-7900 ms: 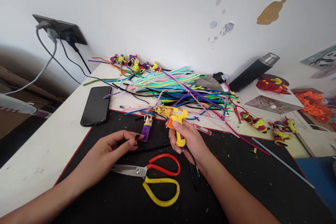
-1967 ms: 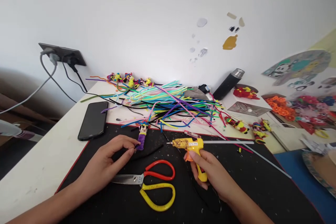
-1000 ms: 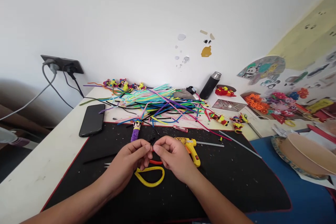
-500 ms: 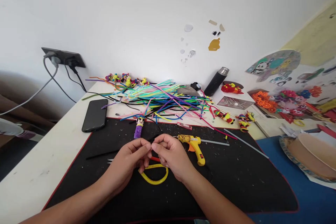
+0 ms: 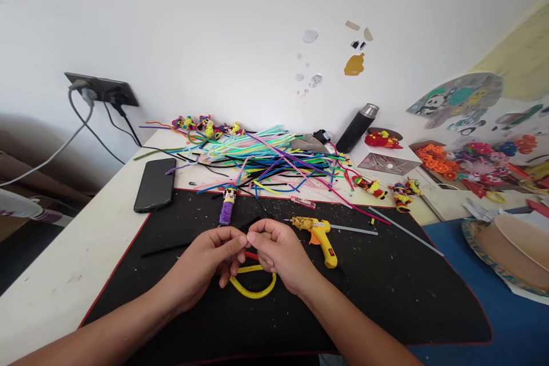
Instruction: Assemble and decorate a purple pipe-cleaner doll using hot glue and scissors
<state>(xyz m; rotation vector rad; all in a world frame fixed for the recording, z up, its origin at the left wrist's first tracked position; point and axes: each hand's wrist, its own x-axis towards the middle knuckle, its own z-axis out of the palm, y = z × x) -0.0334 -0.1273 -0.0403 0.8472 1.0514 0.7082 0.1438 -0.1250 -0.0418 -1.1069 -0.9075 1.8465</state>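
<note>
My left hand (image 5: 221, 249) and my right hand (image 5: 274, 246) meet fingertip to fingertip above the black mat (image 5: 300, 314). Both pinch with thumb and forefinger; whatever is between them is too small or hidden to make out. A black pipe cleaner (image 5: 165, 250) shows to the left of my left hand, and part of its course is hidden. Under the hands lie scissors with a yellow handle (image 5: 255, 294), largely covered. Just beyond my fingers is a small figure with a purple coiled body (image 5: 227, 213). A yellow glue gun (image 5: 321, 237) lies right of my right hand.
A heap of coloured pipe cleaners (image 5: 266, 154) spreads along the wall. A phone (image 5: 155, 185) lies left, and a black flask (image 5: 358, 128) leans at the back right. Finished figures (image 5: 401, 197), a glue stick (image 5: 405, 230) and a paper plate (image 5: 476, 249) are on the right.
The view has shifted slightly. My hands hold nearly the same pinch, and the scissor blade tip that showed left of my left hand is now hidden.
</note>
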